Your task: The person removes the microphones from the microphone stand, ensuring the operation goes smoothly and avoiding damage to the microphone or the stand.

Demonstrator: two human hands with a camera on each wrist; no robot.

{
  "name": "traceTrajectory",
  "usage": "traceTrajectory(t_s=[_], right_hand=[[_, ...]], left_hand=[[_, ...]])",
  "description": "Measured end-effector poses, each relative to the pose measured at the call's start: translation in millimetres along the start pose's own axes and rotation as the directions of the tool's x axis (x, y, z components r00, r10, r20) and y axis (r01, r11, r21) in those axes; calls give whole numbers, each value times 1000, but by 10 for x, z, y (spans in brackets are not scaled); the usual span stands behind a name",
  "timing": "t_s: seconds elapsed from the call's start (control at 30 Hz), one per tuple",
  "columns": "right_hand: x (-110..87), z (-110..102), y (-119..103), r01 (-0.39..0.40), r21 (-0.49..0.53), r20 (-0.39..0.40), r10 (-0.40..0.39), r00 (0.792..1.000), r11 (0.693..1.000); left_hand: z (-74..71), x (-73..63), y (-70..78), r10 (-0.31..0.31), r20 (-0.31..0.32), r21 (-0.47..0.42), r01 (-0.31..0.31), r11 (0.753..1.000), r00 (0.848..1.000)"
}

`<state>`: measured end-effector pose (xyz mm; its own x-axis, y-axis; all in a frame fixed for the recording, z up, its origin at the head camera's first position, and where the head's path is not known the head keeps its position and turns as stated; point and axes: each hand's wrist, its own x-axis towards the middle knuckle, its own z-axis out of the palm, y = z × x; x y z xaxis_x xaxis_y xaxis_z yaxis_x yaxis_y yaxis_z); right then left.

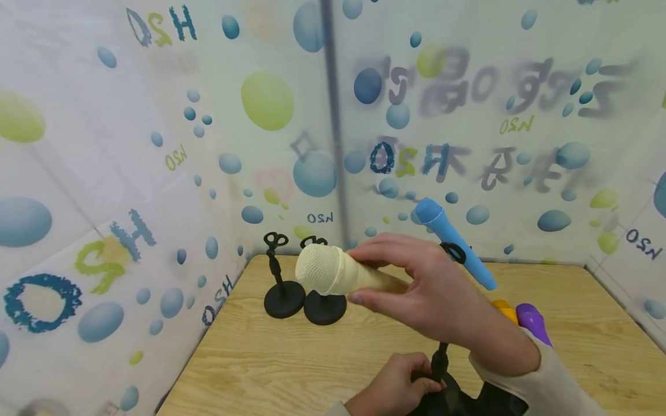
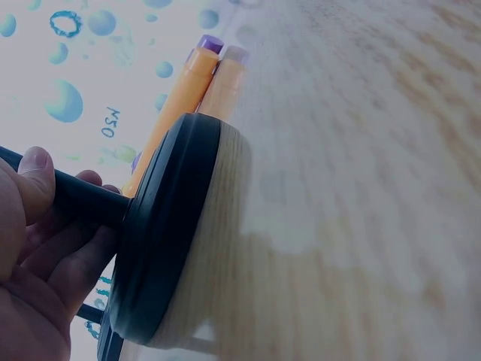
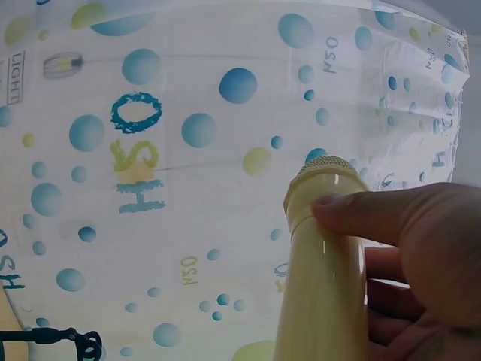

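Note:
My right hand (image 1: 442, 294) holds a cream microphone (image 1: 333, 271) in the air, its mesh head toward the left. In the right wrist view the thumb lies along the microphone (image 3: 323, 278) just below its head. Lower down, my left hand (image 1: 398, 387) grips the stem of a black microphone stand (image 1: 439, 364). The left wrist view shows thumb and fingers about that stem (image 2: 90, 199), with the round base (image 2: 169, 233) on the table. The stand's top is hidden behind my right hand. A blue microphone (image 1: 458, 242) slants behind that hand, by a black ring clip (image 1: 454, 252).
Two black stands (image 1: 284, 299) (image 1: 325, 310) with ring clips stand at the back left of the wooden table (image 1: 260, 364). An orange microphone (image 1: 504, 310) and a purple microphone (image 1: 533, 322) are at the right. Another black base (image 1: 502, 398) is near the front. Patterned curtains surround the table.

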<state>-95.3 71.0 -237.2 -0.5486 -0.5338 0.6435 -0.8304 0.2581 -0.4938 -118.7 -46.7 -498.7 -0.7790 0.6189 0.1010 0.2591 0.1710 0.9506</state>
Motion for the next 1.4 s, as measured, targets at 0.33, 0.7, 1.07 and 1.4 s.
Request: traceTrajectory(t_s=[0.33, 0.7, 1.07, 1.4], right_hand=[[5, -46, -41, 51, -23, -45, -52, 998, 998], [-66, -169, -28, 12, -62, -50, -15, 999, 998], [-206, -311, 71, -55, -95, -69, 48, 996, 994], [-326, -380, 176, -128, -97, -73, 121, 990, 987]], left_hand=[[17, 17, 10, -31, -6, 6, 31, 999, 999], [3, 25, 34, 26, -9, 41, -26, 999, 1000], [6, 20, 69, -41, -7, -2, 41, 999, 999], [-14, -10, 58, -41, -3, 14, 41, 999, 999]])
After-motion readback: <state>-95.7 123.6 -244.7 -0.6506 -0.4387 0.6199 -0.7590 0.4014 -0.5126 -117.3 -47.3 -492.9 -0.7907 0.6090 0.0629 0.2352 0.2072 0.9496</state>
